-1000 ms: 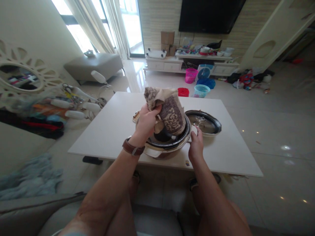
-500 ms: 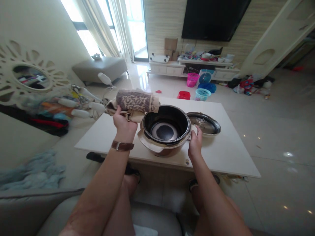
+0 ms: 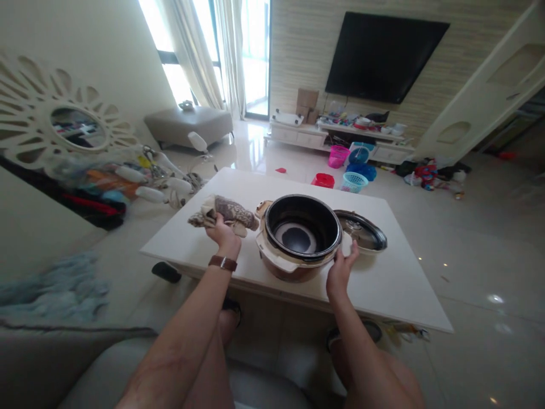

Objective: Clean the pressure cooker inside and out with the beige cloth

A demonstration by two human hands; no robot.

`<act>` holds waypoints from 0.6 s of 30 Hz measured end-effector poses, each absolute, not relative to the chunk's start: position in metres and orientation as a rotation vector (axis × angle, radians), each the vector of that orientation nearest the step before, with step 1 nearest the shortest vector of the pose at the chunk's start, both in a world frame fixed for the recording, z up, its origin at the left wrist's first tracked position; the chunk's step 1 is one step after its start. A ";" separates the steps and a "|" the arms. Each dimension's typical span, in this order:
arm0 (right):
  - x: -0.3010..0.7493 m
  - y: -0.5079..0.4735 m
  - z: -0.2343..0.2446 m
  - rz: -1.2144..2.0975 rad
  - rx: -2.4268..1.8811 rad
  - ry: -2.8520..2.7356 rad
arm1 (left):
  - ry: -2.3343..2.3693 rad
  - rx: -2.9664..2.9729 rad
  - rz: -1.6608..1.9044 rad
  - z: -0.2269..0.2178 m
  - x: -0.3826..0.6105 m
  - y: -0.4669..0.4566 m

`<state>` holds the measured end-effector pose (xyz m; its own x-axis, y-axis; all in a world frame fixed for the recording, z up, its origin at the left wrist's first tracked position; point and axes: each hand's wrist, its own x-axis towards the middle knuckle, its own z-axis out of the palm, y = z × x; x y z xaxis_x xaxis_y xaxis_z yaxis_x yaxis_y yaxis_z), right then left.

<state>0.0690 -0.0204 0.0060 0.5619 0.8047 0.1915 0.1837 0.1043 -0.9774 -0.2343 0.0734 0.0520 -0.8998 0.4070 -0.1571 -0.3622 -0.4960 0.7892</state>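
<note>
A rice cooker body (image 3: 298, 250) with a dark inner pot stands on the white table (image 3: 395, 284). My right hand (image 3: 339, 271) grips its right handle. My left hand (image 3: 223, 233), with a brown watch strap at the wrist, is closed on a patterned beige and brown cloth (image 3: 227, 211) that rests on the table left of the cooker. A round metal lid (image 3: 361, 232) lies flat on the table just right of the cooker.
Beyond the table, pink, red and blue baskets (image 3: 340, 165) sit on the glossy floor before a TV stand (image 3: 340, 136). A grey ottoman (image 3: 189, 122) stands far left. Cluttered items (image 3: 128, 182) lie left of the table. My knees are under the near table edge.
My left hand lifted the cloth out of the cooker, swung it left and lowered it onto the table. My right hand stayed on the cooker's handle.
</note>
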 end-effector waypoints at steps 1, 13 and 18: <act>0.065 -0.022 0.007 0.560 -1.425 -0.890 | 1.243 0.074 2.341 0.048 -0.235 0.076; 0.061 -0.074 0.023 0.339 -1.450 -1.104 | 0.943 0.031 2.167 0.064 -0.240 0.054; 0.028 -0.075 0.092 0.261 -1.226 -1.362 | 0.554 0.231 1.831 0.100 -0.267 0.025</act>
<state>0.0280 -0.0752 0.0916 0.2837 0.7577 0.5878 0.4867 0.4144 -0.7690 -0.2670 0.0254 0.1002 -0.3288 0.9372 -0.1161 -0.8444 -0.2366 0.4807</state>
